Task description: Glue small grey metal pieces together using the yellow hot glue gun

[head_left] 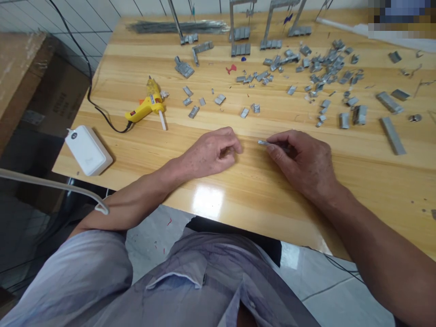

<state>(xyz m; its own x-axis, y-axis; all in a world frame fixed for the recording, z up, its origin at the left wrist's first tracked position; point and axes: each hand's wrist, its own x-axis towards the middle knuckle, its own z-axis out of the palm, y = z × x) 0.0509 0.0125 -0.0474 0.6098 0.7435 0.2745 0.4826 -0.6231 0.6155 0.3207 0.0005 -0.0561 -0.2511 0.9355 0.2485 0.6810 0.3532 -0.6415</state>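
Observation:
My left hand (216, 152) rests on the wooden table, its fingers loosely curled and the thumb a little apart from them. Nothing shows between them. Across a short gap, my right hand (303, 161) pinches a small, thin silver metal piece (262, 142) between thumb and fingertips. Its tip points left towards my other hand; the rest is hidden by the fingers. Beyond my hands lie loose grey metal pieces like staple blocks, among them a short block (244, 112) and a ridged one (255, 108).
A yellow glue gun (146, 106) lies left, its black cord trailing off the table. Near it stands a white box-shaped device (88, 150). At the back are thin metal rods (180, 27) and upright metal frames (241, 49). A pile of grey pieces (330, 63) and long strips (393, 135) lie right.

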